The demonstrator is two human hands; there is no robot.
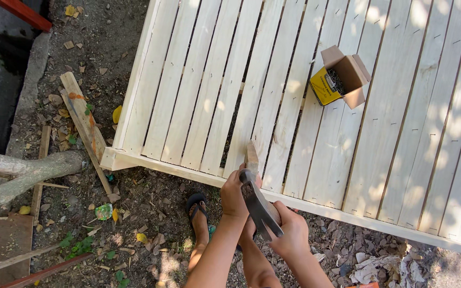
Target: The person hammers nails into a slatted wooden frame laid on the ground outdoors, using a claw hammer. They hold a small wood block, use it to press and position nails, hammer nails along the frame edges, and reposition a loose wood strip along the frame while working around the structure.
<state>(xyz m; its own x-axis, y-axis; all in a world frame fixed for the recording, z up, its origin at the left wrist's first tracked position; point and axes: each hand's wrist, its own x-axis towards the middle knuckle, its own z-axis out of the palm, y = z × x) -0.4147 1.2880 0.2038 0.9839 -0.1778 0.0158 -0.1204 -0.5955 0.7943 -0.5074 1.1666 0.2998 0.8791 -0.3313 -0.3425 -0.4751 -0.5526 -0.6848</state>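
My left hand [233,193] grips a small upright wooden block [251,156], set against the near rail of a pale slatted wooden frame [380,160] that lies flat on the ground. Just right of it, my right hand [292,233] is closed around a hammer [260,207] with a dark metal head. The tool slants up to the left, its upper end close to the block and to my left fingers. Both forearms enter from the bottom edge.
An open cardboard box of nails [340,78] rests on the slats at upper right. My sandalled foot [198,214] stands on the dirt below the frame. Scrap planks [84,124], a log [22,172] and wood chips litter the ground at left.
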